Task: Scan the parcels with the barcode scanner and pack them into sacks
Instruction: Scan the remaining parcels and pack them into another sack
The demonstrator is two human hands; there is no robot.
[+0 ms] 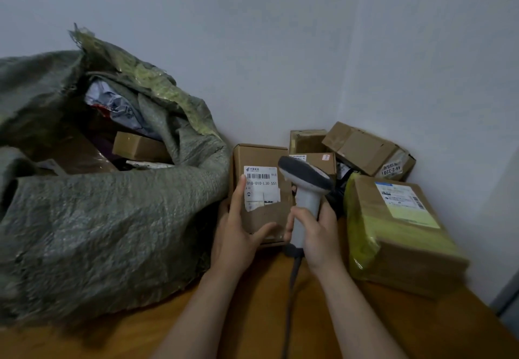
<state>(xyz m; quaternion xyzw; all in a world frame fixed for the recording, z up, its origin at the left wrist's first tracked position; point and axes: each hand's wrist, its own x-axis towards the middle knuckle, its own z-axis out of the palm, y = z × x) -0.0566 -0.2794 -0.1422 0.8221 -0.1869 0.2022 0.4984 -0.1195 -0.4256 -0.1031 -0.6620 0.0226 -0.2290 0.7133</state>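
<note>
My left hand (238, 229) holds a brown cardboard parcel (261, 159) at its lower left corner, thumb under the front edge, fingers up along the left side. Its white barcode label (261, 187) faces up. My right hand (317, 235) grips the handle of a grey and white barcode scanner (304, 179). The scanner's dark head sits just right of the label, above the parcel's right edge. A grey cable (292, 288) hangs from the handle. A large grey-green woven sack (112, 218) stands open at the left, with a small box (137, 146) and a plastic mailer (112, 103) inside.
More parcels lie in the corner on the right: a big box with yellow tape (398, 235), a tilted box (368, 150) and two smaller boxes (309, 141) behind the scanner. All rest on a wooden table (252, 316) against grey walls.
</note>
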